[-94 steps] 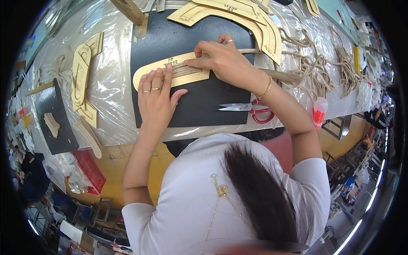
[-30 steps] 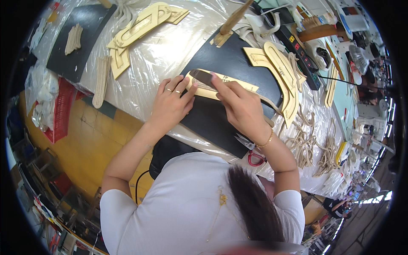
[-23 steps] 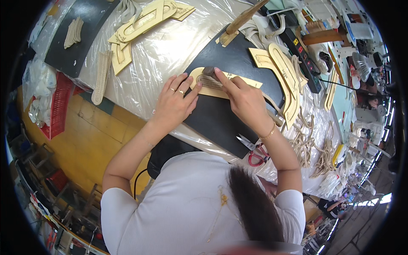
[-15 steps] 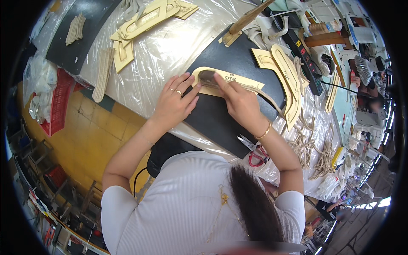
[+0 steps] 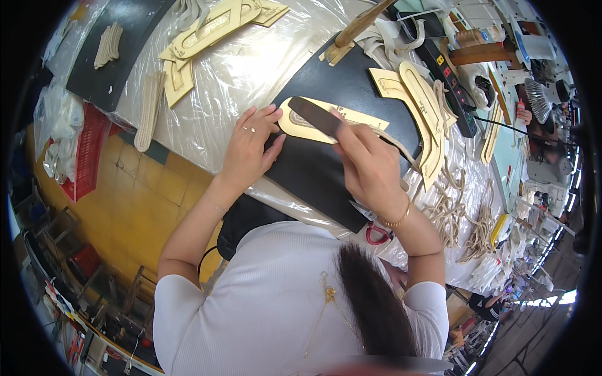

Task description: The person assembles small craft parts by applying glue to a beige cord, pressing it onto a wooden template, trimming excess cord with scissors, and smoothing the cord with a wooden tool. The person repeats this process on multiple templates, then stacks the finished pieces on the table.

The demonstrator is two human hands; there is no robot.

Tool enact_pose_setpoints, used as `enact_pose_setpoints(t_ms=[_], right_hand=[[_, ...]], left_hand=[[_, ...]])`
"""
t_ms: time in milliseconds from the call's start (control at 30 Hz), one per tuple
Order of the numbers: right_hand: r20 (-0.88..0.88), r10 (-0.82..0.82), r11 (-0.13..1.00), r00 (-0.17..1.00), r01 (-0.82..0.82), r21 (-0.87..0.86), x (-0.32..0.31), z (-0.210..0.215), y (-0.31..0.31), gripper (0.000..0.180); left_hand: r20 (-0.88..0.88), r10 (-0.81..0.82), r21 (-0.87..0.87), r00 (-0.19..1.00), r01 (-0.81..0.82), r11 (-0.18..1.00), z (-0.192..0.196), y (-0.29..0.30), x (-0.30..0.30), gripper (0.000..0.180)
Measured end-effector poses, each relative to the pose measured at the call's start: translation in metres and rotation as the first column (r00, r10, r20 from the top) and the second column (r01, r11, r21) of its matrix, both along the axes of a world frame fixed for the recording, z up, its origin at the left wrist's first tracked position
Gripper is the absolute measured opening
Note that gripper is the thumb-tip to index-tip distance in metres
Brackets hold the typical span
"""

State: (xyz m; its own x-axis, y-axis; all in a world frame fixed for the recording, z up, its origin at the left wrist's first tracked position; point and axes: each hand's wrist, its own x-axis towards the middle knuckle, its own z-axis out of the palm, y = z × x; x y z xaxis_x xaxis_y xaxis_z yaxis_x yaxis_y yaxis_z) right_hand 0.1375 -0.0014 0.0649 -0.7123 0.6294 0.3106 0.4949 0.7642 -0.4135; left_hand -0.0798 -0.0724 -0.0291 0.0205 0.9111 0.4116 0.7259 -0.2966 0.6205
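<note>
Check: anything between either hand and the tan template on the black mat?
Nothing visible. The left hand rests at the tan template on its rounded end; the right hand presses a dark strip directly onto it, on the black mat.

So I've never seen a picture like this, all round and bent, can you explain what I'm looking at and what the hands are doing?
It is a wide fisheye camera worn on a person's head, looking down, so straight edges curve. No machine here, just two bare hands. The left hand presses flat beside a curved tan pattern piece lying on a black mat. The right hand has a dark flat strip in its grip, laid across that piece. The table is covered in clear plastic, with more tan pieces, cords and red-handled scissors.
</note>
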Motion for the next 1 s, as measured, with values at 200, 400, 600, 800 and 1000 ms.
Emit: enact_pose_setpoints(t_ms=[200, 400, 600, 800, 1000], right_hand=[[0.366, 0.005, 0.989, 0.931, 0.05, -0.14, 0.002, 0.0, 0.001, 0.06], [0.123, -0.066, 0.987, 0.99, 0.083, -0.139, -0.003, 0.004, -0.001, 0.053], [0.002, -0.137, 0.983, 0.991, 0.136, -0.125, 0.007, -0.014, -0.004, 0.057], [0.234, -0.08, 0.994, 0.969, 0.095, -0.054, 0.016, -0.011, -0.01, 0.06], [0.02, -0.1, 0.993, 0.995, 0.101, -0.064, 0.022, -0.002, -0.018, 0.06]], left_hand=[[0.021, 0.014, 0.006, 1.0, -0.014, 1.0, -0.003, 0.004, 0.0, 0.028], [0.104, 0.027, -0.068, 0.994, -0.02, 0.997, 0.0, 0.0, 0.001, 0.019], [0.072, 0.001, -0.067, 0.997, 0.004, 0.998, 0.006, 0.004, 0.001, 0.016], [0.083, 0.058, -0.14, 0.995, -0.046, 0.989, 0.011, 0.018, 0.005, 0.019], [0.037, 0.048, -0.174, 0.998, -0.041, 0.984, 0.015, 0.037, 0.008, 0.022]])
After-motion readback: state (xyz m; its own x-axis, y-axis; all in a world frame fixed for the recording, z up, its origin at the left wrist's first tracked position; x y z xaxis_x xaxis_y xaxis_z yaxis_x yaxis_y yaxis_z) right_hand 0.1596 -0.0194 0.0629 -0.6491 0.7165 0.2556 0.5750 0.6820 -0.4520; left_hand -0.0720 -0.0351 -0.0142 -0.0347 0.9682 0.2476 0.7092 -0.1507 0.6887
